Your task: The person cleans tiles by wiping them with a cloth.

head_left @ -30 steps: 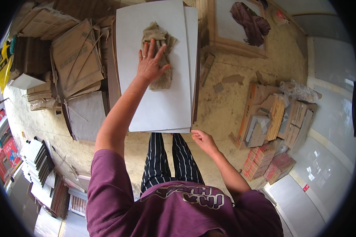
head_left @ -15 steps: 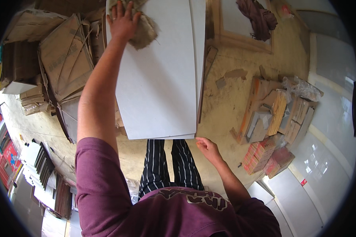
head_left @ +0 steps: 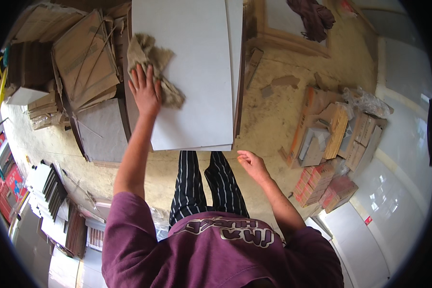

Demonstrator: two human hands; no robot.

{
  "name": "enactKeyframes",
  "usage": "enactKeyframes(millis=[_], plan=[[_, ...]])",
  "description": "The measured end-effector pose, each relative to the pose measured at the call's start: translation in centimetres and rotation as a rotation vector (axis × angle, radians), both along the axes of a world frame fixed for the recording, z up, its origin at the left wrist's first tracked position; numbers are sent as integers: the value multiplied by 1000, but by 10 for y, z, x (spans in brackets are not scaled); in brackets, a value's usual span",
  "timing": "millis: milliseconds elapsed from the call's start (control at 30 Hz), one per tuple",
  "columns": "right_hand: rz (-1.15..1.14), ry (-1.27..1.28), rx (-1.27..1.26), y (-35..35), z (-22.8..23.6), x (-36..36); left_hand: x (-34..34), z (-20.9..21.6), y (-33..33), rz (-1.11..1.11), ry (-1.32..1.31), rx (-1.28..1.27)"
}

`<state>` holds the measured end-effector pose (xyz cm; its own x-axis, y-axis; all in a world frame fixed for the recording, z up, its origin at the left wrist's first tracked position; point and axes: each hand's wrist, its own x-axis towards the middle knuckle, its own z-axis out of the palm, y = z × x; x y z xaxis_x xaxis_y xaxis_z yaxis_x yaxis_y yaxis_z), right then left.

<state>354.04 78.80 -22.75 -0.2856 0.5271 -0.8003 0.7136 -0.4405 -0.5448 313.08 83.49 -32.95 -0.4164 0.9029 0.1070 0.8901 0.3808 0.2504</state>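
Observation:
My left hand point(head_left: 146, 92) lies flat with fingers outstretched on a crumpled brown rag point(head_left: 159, 56), pressing it against the white panel point(head_left: 197, 81). The rag spreads past my fingertips and to the right of the hand, near the panel's left edge. Below the white panel another pale board point(head_left: 234, 57) shows along the right side, its edge slightly out of line. My right hand point(head_left: 252, 165) hangs just off the near right corner of the panel, apart from it. Its fingers are loosely curled in, with nothing visible in them.
Flattened cardboard point(head_left: 86, 57) leans and piles up on the left. A stack of boards point(head_left: 48, 192) stands at lower left. To the right sit cardboard scraps, a plastic wrap bundle point(head_left: 369, 106) and red-patterned boxes point(head_left: 314, 185). A dark maroon cloth point(head_left: 314, 19) lies on a framed panel at far right.
My left hand and the rag have slid nearer along the panel, from its far left end. The view has shifted slightly. My right hand stays by the near corner.

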Motion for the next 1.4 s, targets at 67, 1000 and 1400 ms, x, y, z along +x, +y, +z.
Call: enactKeyframes(millis=[67, 1000, 1400], plan=[[14, 10, -2, -3, -1, 7, 35, 10, -38, 16, -53, -57], [-800, 413, -283, 54, 90, 73, 326, 201, -90, -391, -1597, 47], [-419, 482, 291, 56, 188, 109, 332, 264, -91, -619, -1167, 73]])
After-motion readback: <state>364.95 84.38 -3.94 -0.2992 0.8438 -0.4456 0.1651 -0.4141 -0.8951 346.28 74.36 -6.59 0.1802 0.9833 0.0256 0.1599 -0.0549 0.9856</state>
